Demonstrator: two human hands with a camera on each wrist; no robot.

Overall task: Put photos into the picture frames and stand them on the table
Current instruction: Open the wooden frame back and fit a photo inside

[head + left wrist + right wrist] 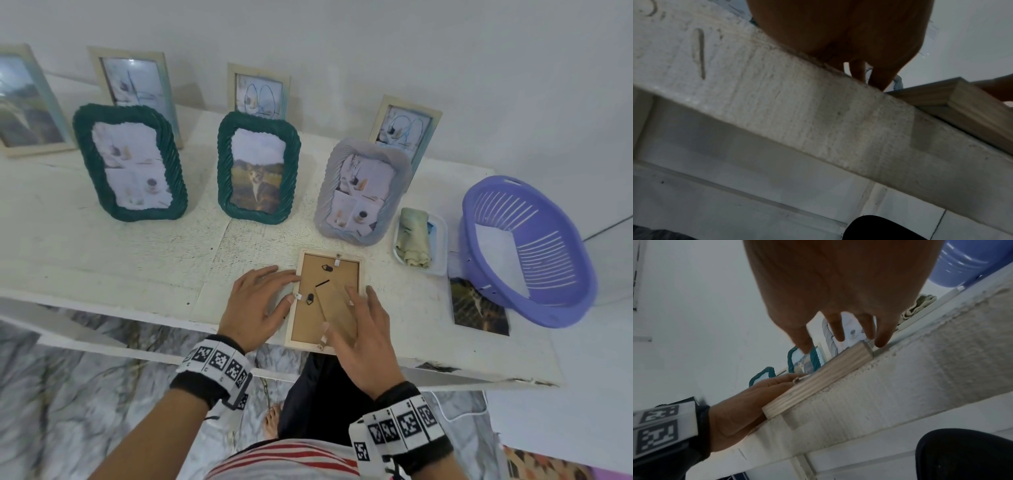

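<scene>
A small pale wooden frame (pixel 310 274) lies face down at the table's near edge, its brown backing board and folded stand leg (pixel 334 308) facing up. My left hand (pixel 263 301) lies flat beside the frame's left rail, fingertips touching a metal tab there. My right hand (pixel 356 325) rests with straight fingers on the backing and stand leg. From the right wrist view the frame's near rail (pixel 818 379) overhangs the table edge, with the left hand (pixel 748 402) against it. A loose cat photo (pixel 478 308) lies on the table to the right.
Several filled frames stand behind: two dark green rope frames (pixel 130 161) (pixel 258 168), a grey rope frame (pixel 363 192), pale wooden ones along the wall. A purple basket (pixel 527 250) and a small white tray with a cloth (pixel 419 245) sit at right.
</scene>
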